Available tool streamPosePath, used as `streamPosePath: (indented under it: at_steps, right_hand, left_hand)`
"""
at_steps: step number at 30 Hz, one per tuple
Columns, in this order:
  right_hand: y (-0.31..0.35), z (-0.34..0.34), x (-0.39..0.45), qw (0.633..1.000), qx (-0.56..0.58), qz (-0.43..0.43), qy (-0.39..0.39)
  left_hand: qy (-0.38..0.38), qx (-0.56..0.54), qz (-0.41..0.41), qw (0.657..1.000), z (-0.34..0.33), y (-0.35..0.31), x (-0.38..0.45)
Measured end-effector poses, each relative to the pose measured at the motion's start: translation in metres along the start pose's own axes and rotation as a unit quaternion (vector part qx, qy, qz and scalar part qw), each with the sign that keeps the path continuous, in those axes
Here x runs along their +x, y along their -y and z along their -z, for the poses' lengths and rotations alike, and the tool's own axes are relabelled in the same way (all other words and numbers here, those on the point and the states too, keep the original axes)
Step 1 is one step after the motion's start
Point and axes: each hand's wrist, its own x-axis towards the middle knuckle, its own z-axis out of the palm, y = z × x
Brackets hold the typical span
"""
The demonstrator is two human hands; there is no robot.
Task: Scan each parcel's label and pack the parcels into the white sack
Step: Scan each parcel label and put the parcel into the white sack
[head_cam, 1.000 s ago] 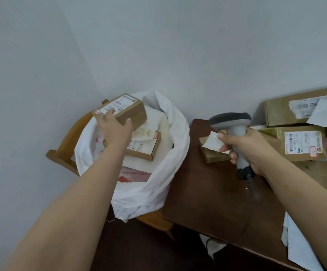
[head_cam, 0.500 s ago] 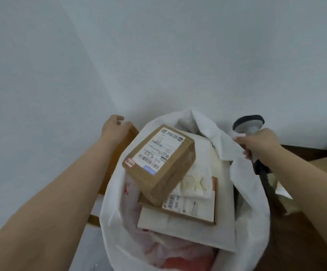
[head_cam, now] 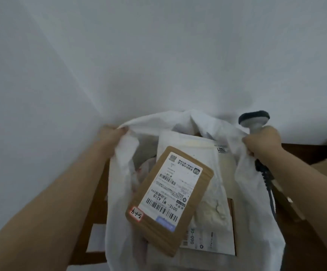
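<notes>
Left hand (head_cam: 110, 134) fingers grip white sack (head_cam: 119, 192) rim; right hand (head_cam: 262, 141) grips rim plus scanner (head_cam: 254, 120); brown parcel (head_cam: 168, 196) inside.

Two plain pale grey-white plaster walls (head_cam: 158, 55) are meeting in a soft vertical corner that is running down from the upper left toward the middle of the view, and they are filling most of the scene. Even, dim light is falling across them, with a faint shadow gathering low along the far wall. At the far right, a dark brown wooden counter (head_cam: 313, 151) is butting against the wall. On the near left, the brown wooden frame of a chair (head_cam: 98, 210) is showing, with pale floor (head_cam: 98, 237) visible through its gaps.
</notes>
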Motion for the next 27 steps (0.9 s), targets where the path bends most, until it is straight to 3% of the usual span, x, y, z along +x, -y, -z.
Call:
streamPosePath:
  at_steps: [4,7,8,12,14,17,22,27]
  right_hand:
    - [0.070,0.042,0.003,0.986,0.125,0.084,-0.070]
    - [0.096,0.061,0.007,0.971,0.189,0.104,-0.106]
    - [0.095,0.061,0.006,0.972,0.188,0.098,-0.102]
    - [0.054,0.030,-0.014,0.994,0.105,0.032,0.004]
    - [0.046,0.027,-0.021,0.995,0.095,0.025,0.010]
    - [0.062,0.044,-0.009,0.988,0.129,0.069,-0.048]
    - [0.053,0.048,-0.008,0.987,0.136,0.067,-0.047]
    - [0.033,0.056,-0.019,0.986,0.142,0.072,-0.042]
  left_hand:
    - [-0.121,0.050,-0.153,0.980,0.045,-0.089,0.000]
    - [-0.196,0.077,-0.194,0.958,0.060,-0.099,-0.004]
    - [-0.196,0.116,-0.188,0.955,0.059,-0.087,-0.005]
    - [-0.070,0.252,-0.108,0.959,0.033,-0.027,-0.020]
    - [-0.097,0.244,-0.131,0.956,0.038,-0.032,-0.024]
    - [-0.172,0.235,-0.183,0.939,0.056,-0.055,-0.015]
    - [-0.164,0.305,-0.149,0.926,0.053,-0.038,-0.023]
    - [-0.208,0.327,-0.131,0.913,0.043,-0.043,-0.038]
